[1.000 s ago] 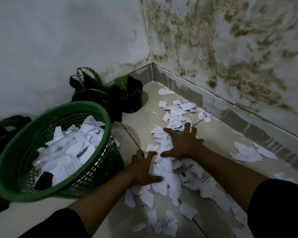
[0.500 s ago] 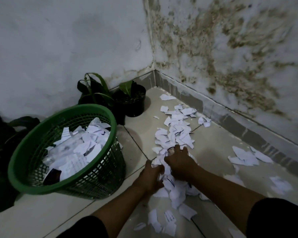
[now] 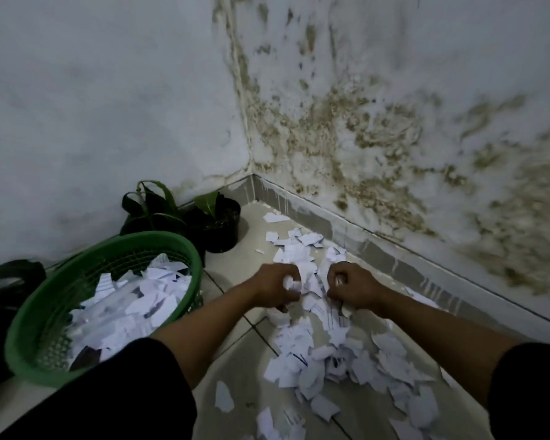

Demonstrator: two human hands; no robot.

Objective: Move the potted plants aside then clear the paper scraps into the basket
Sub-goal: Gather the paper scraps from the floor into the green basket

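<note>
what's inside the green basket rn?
The green basket holds a heap of white paper scraps, plus one dark item at its near edge. Whatever lies under the heap, and the basket's floor, is covered.

Two white plastered walls meet in a corner; the right wall (image 3: 394, 128) is blotched with brownish-green stains, perhaps mould. A grey skirting band (image 3: 378, 246) runs along its foot above a pale tiled floor (image 3: 235, 354). The light is dim.

Open tile gap between basket (image 3: 185, 249) and paper scraps (image 3: 324, 354); potted plants (image 3: 218, 223) block corner.
</note>
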